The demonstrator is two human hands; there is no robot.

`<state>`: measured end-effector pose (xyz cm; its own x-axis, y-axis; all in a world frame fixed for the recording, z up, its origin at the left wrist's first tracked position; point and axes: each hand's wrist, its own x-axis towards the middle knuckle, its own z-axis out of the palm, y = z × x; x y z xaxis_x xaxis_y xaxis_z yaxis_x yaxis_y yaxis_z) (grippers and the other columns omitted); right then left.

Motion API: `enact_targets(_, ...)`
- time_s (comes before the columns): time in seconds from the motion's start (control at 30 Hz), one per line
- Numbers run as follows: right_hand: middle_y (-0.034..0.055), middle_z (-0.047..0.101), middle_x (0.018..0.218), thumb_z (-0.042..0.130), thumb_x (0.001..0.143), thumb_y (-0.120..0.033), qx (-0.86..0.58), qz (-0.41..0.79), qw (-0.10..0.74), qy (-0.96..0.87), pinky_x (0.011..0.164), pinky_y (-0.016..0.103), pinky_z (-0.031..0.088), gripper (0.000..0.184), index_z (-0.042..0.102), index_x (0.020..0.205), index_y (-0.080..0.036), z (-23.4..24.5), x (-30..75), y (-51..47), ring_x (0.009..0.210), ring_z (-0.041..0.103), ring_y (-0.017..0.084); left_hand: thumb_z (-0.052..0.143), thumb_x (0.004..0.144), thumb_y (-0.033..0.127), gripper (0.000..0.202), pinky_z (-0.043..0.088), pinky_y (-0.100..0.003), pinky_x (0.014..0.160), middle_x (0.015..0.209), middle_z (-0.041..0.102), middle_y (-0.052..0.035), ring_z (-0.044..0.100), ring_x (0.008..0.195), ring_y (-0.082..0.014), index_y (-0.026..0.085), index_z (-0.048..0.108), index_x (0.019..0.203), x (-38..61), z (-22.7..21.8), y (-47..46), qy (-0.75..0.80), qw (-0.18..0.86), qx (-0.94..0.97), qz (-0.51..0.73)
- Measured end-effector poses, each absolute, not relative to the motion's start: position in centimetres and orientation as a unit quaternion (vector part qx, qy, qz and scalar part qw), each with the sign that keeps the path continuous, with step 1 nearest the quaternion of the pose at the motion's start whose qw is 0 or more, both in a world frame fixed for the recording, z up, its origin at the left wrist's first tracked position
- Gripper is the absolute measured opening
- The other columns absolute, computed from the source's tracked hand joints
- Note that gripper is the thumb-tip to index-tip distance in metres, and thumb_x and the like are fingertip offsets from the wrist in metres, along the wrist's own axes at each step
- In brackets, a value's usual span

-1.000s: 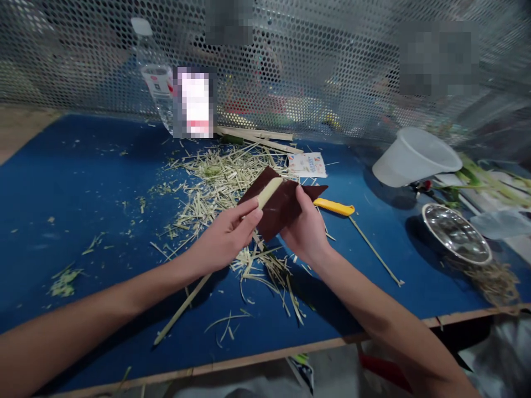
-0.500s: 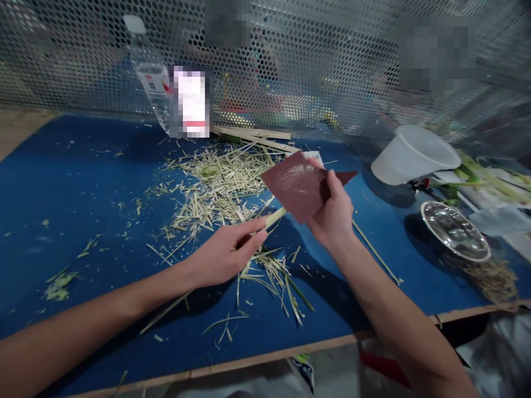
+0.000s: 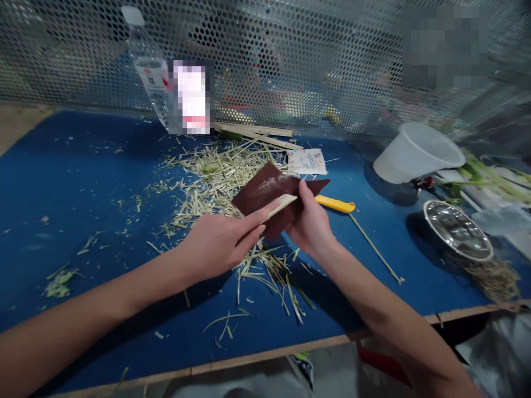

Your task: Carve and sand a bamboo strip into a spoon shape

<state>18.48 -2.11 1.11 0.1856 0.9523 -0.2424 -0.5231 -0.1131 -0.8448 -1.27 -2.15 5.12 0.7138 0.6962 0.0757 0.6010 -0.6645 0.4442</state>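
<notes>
Pinched between the thumb and fingers of my left hand is a pale strip, like a bamboo strip. Its free end lies over a dark reddish-brown sheet of sandpaper with a whitish dusty patch. My right hand grips that sheet by its right part, thumb on top, and one corner sticks out past the thumb. Behind and below the hands spreads a heap of pale shavings. A yellow-handled cutter rests on the table just right of my right hand.
On the blue table stand a plastic bottle, a pixelated phone-like screen, a tilted white cup and a metal bowl. A printed packet lies behind the hands. A perforated metal screen borders the back.
My right hand has brought the sandpaper left and down, and the strip's end now lies over the sheet instead of beneath its edge. The packet and yellow cutter have come into view.
</notes>
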Motion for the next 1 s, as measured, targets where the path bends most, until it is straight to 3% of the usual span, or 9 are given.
enact_targets(0.13,0.0055,0.078,0.107,0.058,0.086,-0.066,-0.422,0.647,0.575,-0.27,0.103,0.051,0.054,0.048,0.072,0.107,-0.025,2.1,17.7,-3.3,0.117,0.067,0.029,0.033,0.102,0.041,0.052,0.013,-0.027,0.053,0.055,0.055,0.0006,0.035,0.045,-0.0142,0.033,0.045,0.153,-1.3,4.8,-2.0,0.367,0.107,0.921,0.076)
enact_targets(0.33,-0.0007,0.074,0.123,0.059,0.086,-0.063,-0.442,0.569,0.609,-0.332,0.106,0.052,0.052,0.043,0.07,0.111,-0.031,2.9,20.7,-2.4,0.126,0.062,0.029,0.036,0.101,0.039,0.05,0.011,-0.028,0.053,0.051,0.044,0.002,0.025,0.044,-0.0137,0.036,0.05,0.148,-1.7,5.4,-1.5,0.38,0.065,0.919,0.088)
enact_targets(0.43,-0.0015,0.072,0.126,0.057,0.087,-0.063,-0.457,0.508,0.641,-0.349,0.106,0.052,0.052,0.042,0.069,0.113,-0.032,2.5,22.5,-1.3,0.13,0.059,0.029,0.038,0.1,0.04,0.051,0.012,-0.028,0.053,0.049,0.038,0.0033,0.02,0.044,-0.013,0.033,0.05,0.149,-2.1,5.2,-1.0,0.391,0.079,0.912,0.099)
enact_targets(0.6,-0.0003,0.071,0.125,0.059,0.085,-0.063,-0.463,0.422,0.718,-0.304,0.105,0.048,0.053,0.043,0.068,0.111,-0.03,0.9,23.1,0.4,0.132,0.058,0.027,0.038,0.101,0.04,0.051,0.013,-0.029,0.053,0.05,0.045,0.0026,0.024,0.043,-0.0126,0.029,0.051,0.149,-2.2,4.9,-1.0,0.375,0.131,0.911,0.109)
enact_targets(0.83,0.0053,0.07,0.131,0.068,0.079,-0.062,-0.429,0.542,0.666,-0.281,0.112,0.048,0.047,0.048,0.068,0.111,-0.025,0.7,18.3,-1.7,0.133,0.057,0.026,0.033,0.102,0.04,0.049,0.016,-0.029,0.053,0.053,0.05,0.0005,0.029,0.044,-0.0132,0.026,0.059,0.142,-1.8,4.2,-0.9,0.376,0.128,0.913,0.093)
enact_targets(0.9,0.005,0.071,0.128,0.072,0.076,-0.061,-0.426,0.544,0.665,-0.283,0.112,0.049,0.048,0.047,0.069,0.107,-0.026,1.2,17.9,-2.3,0.133,0.057,0.027,0.033,0.102,0.043,0.051,0.015,-0.029,0.052,0.054,0.051,-0.0012,0.029,0.043,-0.0126,0.022,0.064,0.137,-2.1,4.0,-0.2,0.422,0.094,0.897,0.091)
enact_targets(1.0,0.0028,0.074,0.122,0.077,0.073,-0.057,-0.437,0.501,0.692,-0.282,0.11,0.048,0.049,0.043,0.07,0.103,-0.027,1.9,18.6,-2.4,0.133,0.057,0.027,0.033,0.102,0.043,0.053,0.016,-0.028,0.049,0.055,0.055,-0.0011,0.033,0.042,-0.0121,0.021,0.058,0.142,-2.7,4.2,0.7,0.443,0.103,0.887,0.076)
